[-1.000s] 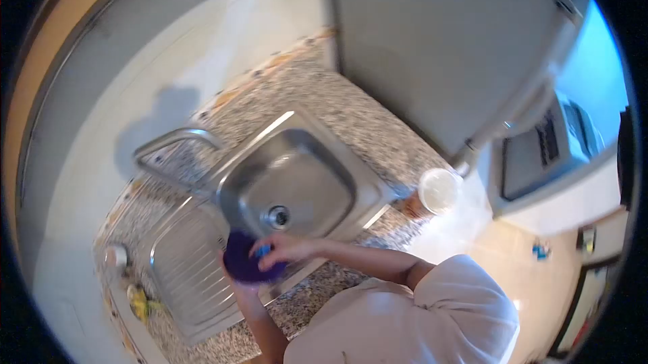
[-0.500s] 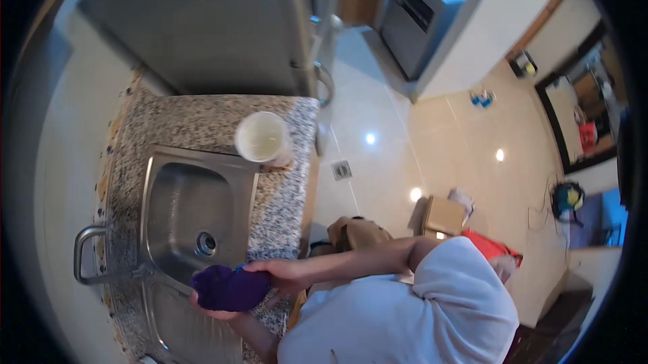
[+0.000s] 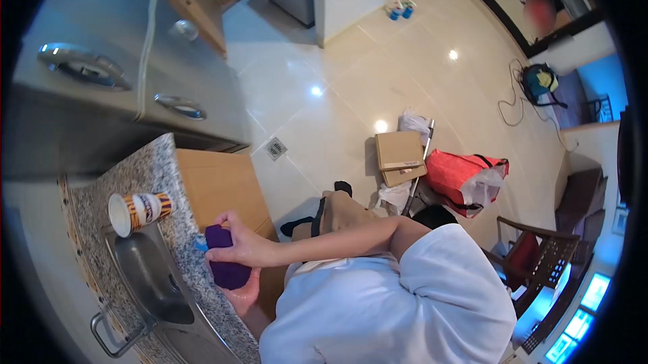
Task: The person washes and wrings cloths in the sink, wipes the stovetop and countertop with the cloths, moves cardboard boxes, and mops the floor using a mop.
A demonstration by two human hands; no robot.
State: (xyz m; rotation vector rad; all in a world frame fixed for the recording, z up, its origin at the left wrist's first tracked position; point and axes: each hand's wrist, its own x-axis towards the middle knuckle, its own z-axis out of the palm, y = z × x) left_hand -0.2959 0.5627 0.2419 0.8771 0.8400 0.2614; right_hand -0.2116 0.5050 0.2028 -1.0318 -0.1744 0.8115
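Note:
A dark purple, cloth-like bundle [image 3: 228, 271] with a small blue piece at its side is held between both hands, beside the granite counter's front edge. My right hand [image 3: 237, 241] is closed over its upper part, thumb across the front. Underneath, my left hand [image 3: 244, 292] grips the lower end; its fingers are partly hidden behind the bundle. The skin of the left hand looks wet. To the left of the hands is the steel sink [image 3: 145, 256]. A striped paper tub [image 3: 138, 211] stands on the granite counter [image 3: 162, 161] by the sink's corner.
The curved faucet [image 3: 111, 337] rises at the sink's wall side. A steel fridge [image 3: 108, 94] stands beyond the counter. Cardboard boxes [image 3: 398, 151] and a red bag [image 3: 466, 178] lie on the tiled floor, with a wooden chair [image 3: 540, 256] at the right.
The view has swung to the right. Both hands have brought the purple bundle from over the sink's edge to the counter's front edge. My right hand now wraps further around it.

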